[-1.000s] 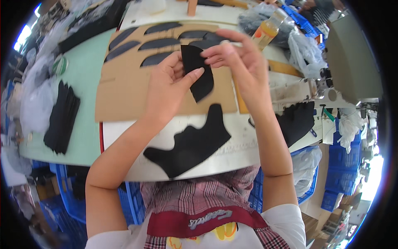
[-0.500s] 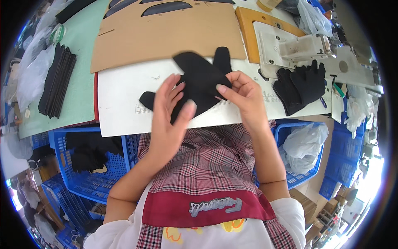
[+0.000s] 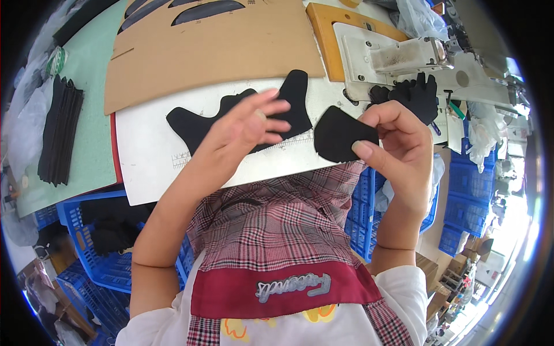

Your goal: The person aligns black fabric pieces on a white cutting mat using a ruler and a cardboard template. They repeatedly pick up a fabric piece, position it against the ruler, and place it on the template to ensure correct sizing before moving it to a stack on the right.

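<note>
My right hand (image 3: 401, 147) pinches a small black fabric piece (image 3: 337, 135) with a curved edge between thumb and fingers, holding it up near the table's front edge. A larger black fabric piece (image 3: 297, 104) with several lobes lies flat on the white table (image 3: 153, 167). Over that larger piece hovers my left hand (image 3: 248, 124), its fingers spread and slightly blurred, with nothing in them. The hand and forearm hide part of the larger piece; whether the fingers touch it, I cannot tell.
Brown cardboard (image 3: 219, 57) covers the table's far side. A sewing machine (image 3: 407, 57) stands at the right, with black gloves (image 3: 418, 98) near it. Folded black fabric (image 3: 60, 130) lies on a green surface (image 3: 98, 115) at left. Blue crates (image 3: 107, 268) flank my lap.
My right hand has moved right and lifted the small black piece away from the larger one. The larger piece now lies spread on the table, and my left hand has opened above it.
</note>
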Demonstrator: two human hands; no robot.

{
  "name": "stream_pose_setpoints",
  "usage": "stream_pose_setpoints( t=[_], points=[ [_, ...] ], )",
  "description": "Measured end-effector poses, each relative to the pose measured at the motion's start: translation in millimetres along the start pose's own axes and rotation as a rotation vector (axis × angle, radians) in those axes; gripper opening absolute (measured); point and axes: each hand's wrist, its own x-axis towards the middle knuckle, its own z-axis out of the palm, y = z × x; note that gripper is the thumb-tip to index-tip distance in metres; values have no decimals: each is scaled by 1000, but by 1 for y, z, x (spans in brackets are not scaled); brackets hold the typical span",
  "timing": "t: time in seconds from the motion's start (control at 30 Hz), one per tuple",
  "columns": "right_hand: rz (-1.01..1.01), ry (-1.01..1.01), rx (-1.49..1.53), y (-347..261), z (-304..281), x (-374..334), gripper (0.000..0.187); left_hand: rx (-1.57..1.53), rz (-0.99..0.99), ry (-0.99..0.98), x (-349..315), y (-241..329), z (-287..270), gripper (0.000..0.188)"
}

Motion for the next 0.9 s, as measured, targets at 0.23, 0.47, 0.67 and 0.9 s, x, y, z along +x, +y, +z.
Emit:
stream_pose_setpoints(
  t=[0.23, 0.47, 0.67, 0.9],
  points=[
    [42, -7, -49, 6, 0, -5, 25, -140, -272, -148, -9, 7, -4, 66],
    [37, -53, 30, -1, -5, -12, 25, -133, -18, -91, 8, -15, 22, 80],
    [57, -45, 33, 0, -20, -16, 22, -257, -249, -78, 9, -8, 25, 35],
    [-46, 125, -129, 39, -8, 1, 32, 187, 8, 356, -19, 8, 16, 9]
  ],
)
